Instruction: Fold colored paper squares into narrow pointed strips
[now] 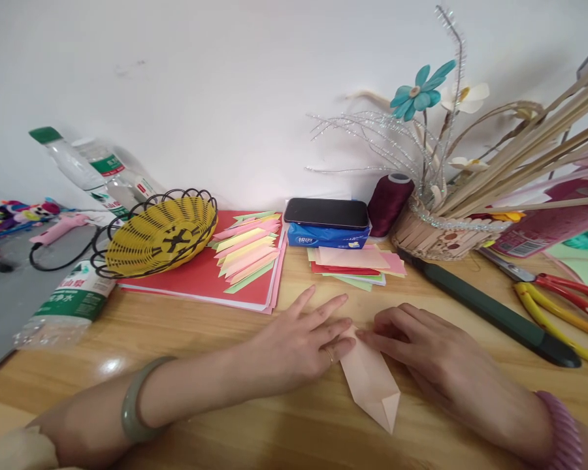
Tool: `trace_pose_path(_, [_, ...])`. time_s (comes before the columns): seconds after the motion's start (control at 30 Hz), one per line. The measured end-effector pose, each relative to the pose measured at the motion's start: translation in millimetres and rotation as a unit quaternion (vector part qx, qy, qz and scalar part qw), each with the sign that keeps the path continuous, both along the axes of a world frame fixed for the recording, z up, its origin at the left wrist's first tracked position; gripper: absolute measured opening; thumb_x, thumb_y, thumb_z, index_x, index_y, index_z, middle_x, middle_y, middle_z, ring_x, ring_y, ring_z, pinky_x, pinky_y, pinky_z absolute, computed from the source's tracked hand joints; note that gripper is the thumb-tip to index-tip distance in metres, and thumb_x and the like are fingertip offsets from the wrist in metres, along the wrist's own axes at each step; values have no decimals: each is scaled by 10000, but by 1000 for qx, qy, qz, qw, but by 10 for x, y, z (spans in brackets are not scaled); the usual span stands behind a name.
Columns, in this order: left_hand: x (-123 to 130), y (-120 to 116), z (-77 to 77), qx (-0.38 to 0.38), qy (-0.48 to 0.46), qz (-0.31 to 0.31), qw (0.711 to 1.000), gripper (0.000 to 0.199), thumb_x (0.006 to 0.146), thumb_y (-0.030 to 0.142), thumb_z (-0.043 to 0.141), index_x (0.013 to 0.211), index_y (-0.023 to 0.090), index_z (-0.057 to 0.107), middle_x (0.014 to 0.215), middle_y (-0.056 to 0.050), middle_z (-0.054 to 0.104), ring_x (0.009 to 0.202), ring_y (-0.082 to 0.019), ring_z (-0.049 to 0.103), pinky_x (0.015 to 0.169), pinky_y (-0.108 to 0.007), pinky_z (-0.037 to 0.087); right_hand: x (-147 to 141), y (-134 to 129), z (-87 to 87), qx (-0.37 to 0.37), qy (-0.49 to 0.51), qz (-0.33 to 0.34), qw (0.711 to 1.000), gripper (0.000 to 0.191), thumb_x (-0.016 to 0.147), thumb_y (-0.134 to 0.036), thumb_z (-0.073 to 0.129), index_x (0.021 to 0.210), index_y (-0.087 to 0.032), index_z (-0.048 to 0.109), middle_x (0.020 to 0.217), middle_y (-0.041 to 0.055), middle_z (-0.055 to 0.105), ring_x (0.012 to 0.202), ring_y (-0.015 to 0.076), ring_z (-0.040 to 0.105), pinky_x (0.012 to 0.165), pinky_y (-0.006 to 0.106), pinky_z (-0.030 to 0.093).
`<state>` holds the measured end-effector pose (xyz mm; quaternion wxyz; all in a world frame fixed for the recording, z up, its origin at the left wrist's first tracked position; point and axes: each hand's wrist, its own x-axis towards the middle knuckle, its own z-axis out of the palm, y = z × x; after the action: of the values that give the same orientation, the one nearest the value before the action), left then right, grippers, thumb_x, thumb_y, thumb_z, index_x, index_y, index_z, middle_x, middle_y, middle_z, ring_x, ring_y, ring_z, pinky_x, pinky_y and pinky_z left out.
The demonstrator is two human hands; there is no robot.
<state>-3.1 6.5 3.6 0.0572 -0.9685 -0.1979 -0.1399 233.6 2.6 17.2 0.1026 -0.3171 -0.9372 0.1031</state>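
A peach sheet of folded paper lies on the wooden table between my hands, its long body narrowing toward the far end. At its near end a small flap is folded to a point. My left hand grips the far tip from the left, its index and middle fingers on the paper and the outer fingers spread; the thumb is hidden. From the right, my right hand has its thumb at the same tip, with the other fingers curled. What lies under the fingertips cannot be seen.
Behind the hands are a stack of coloured paper, a phone on a blue packet, and paper strips. A yellow basket stands left. A dark green tool and scissors lie right.
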Motion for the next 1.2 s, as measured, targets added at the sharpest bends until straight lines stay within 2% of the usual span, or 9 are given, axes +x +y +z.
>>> trace_pose_path(0.17, [-48,-66,0,43,3,27,999,264,941,131,359,1114,114,558,1176,-89,586,1256,-292,371,1011,-584,284,137,10,22,68,54,-28,996,246,889,-131,357,914,-199,592,905,68,575,772,164,553,650,315,454])
trace_pose_path(0.27, [-83,-120,-49,108,-7,85,991,234,918,115,401,1064,92,581,1049,-102,626,1180,-270,442,1038,-563,241,145,-26,68,92,79,-58,991,186,864,-153,397,934,-190,566,917,74,584,769,160,572,645,296,468])
trace_pose_path(0.4, [-76,-118,-104,121,-22,140,982,137,873,132,494,935,115,614,855,-67,624,1010,-233,536,1021,-549,269,34,-95,118,69,67,-25,995,127,849,-197,450,913,-192,559,823,54,599,698,158,573,601,283,475])
trace_pose_path(0.57, [-63,-57,-75,67,-100,133,984,185,892,237,491,831,119,619,752,-44,604,922,-213,566,980,-479,359,-28,-60,22,56,61,-40,996,196,872,-208,474,1054,-186,546,964,71,614,864,175,579,731,322,499])
trace_pose_path(0.73, [-116,-37,-32,65,-108,97,987,223,878,298,536,976,106,595,799,-61,621,1027,-246,547,974,-486,375,3,14,-62,39,71,-39,996,175,884,-224,478,1038,-190,555,953,66,625,880,173,584,741,323,506])
trace_pose_path(0.83, [-135,-31,-36,74,-106,77,989,160,873,247,545,916,102,599,800,-62,631,1056,-248,545,979,-478,376,5,19,-66,66,85,-54,993,177,891,-229,470,1036,-172,553,919,63,632,839,162,592,711,306,510])
trace_pose_path(0.9, [-140,-25,-51,80,-110,69,988,96,861,166,542,803,117,600,782,-49,633,1049,-236,553,984,-465,372,1,15,-65,78,76,-38,993,153,904,-216,446,978,-183,576,927,57,633,863,161,587,733,308,504])
trace_pose_path(0.97, [-143,-18,-66,80,-107,69,989,125,850,113,532,741,129,591,777,-37,632,1051,-225,550,990,-452,368,1,10,-67,85,65,-20,994,173,915,-199,419,945,-188,589,950,61,628,893,167,576,759,322,495])
trace_pose_path(1.2, [-103,22,-32,38,-113,64,991,119,856,117,523,786,139,617,778,-22,634,977,-180,563,956,-375,409,8,-17,-99,56,77,-45,994,183,913,-175,403,928,-188,585,894,63,597,790,157,570,668,298,488])
